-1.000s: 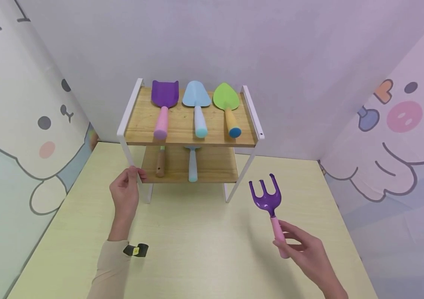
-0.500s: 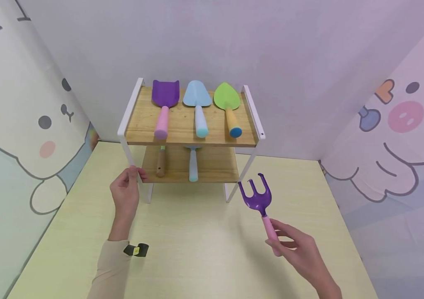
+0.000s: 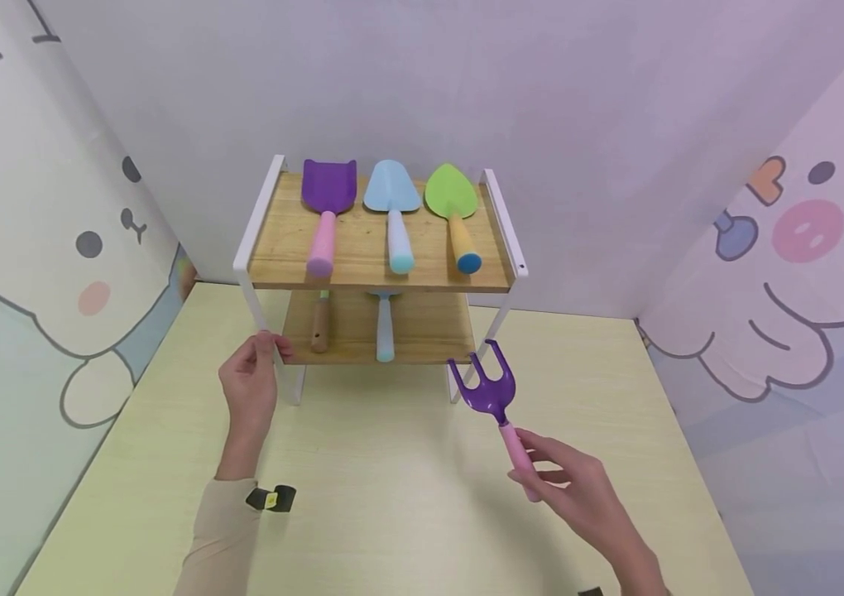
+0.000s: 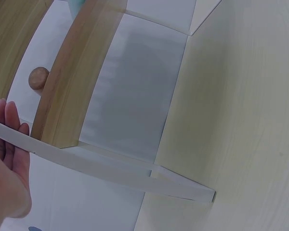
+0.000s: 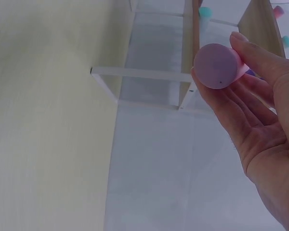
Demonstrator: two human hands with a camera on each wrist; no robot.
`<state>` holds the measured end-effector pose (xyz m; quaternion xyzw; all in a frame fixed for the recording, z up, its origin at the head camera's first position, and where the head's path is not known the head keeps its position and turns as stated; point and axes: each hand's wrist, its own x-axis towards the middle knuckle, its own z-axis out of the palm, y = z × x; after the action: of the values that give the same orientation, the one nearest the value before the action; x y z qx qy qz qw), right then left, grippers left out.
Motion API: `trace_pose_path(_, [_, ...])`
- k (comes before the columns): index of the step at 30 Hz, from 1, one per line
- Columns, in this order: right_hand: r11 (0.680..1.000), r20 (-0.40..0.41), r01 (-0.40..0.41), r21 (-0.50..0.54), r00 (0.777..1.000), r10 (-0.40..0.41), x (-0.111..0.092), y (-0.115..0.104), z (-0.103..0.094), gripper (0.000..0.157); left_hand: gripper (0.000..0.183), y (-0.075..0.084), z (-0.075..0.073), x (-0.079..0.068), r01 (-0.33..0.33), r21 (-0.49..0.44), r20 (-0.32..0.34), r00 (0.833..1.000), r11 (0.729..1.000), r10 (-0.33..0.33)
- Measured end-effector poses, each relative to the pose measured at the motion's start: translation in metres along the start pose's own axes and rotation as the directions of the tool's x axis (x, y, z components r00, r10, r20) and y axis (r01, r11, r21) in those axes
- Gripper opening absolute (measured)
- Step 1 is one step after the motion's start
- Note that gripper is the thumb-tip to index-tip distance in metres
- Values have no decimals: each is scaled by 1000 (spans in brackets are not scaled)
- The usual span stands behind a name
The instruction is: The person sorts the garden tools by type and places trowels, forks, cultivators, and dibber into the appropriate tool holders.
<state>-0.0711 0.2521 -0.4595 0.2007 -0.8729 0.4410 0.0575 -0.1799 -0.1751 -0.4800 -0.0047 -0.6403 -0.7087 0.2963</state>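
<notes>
My right hand (image 3: 571, 484) pinches the pink handle of a purple three-pronged hand fork (image 3: 491, 393), held above the table in front of the rack's right legs. In the right wrist view the handle's round end (image 5: 216, 66) faces the camera between thumb and fingers. My left hand (image 3: 251, 377) grips the white left front leg of a two-tier wooden rack (image 3: 362, 288); its fingers (image 4: 12, 115) wrap that leg in the left wrist view. On the top shelf lie a purple shovel (image 3: 328, 186), a light blue trowel (image 3: 390, 189) and a green trowel (image 3: 450, 194).
The lower shelf (image 3: 429, 331) bears a brown-handled tool (image 3: 320, 324) and a light blue-handled tool (image 3: 385, 329), their heads mostly hidden under the top board. Behind the pale table (image 3: 362, 513) hangs a plain cloth backdrop (image 3: 422, 83), with cartoon-printed sides.
My right hand has carried the hand fork leftward toward the rack, its prongs now overlapping the right front leg in the head view. The left hand stays put on the rack.
</notes>
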Motion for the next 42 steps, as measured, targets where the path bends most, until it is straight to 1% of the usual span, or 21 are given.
trace_pose_path(4, [1000,14,16,7,1000,-16,5,-2,3,53,36,14,5,-2,-11,-9,10,1000,1000,11])
trace_pose_path(7, [1000,23,27,14,999,-27,9,-2,5,53,36,21,7,-3,-13,-13,12,1000,1000,14])
trace_pose_path(9, [999,30,32,29,999,-33,12,-2,7,52,35,18,6,-3,-8,-14,8,1000,1000,8])
trace_pose_path(14, [995,50,58,77,997,-62,18,-3,11,51,35,2,2,0,-5,-29,9,1000,1000,5])
trace_pose_path(17, [994,60,54,99,996,-60,23,-5,13,50,36,-3,0,0,-2,-29,9,1000,1000,3])
trace_pose_path(23, [988,77,20,156,997,-32,32,-8,17,48,36,-4,-2,1,16,18,-2,1000,1000,-16])
trace_pose_path(32, [958,92,-17,286,996,-10,45,-12,25,46,36,-4,-1,1,9,11,0,1000,1000,-9])
trace_pose_path(38, [951,88,-8,309,996,-20,54,-13,31,45,36,-4,-1,0,10,-4,2,1000,1000,-10])
trace_pose_path(42, [947,89,-36,319,996,8,60,-16,34,46,37,-4,0,0,11,-2,3,1000,1000,-11])
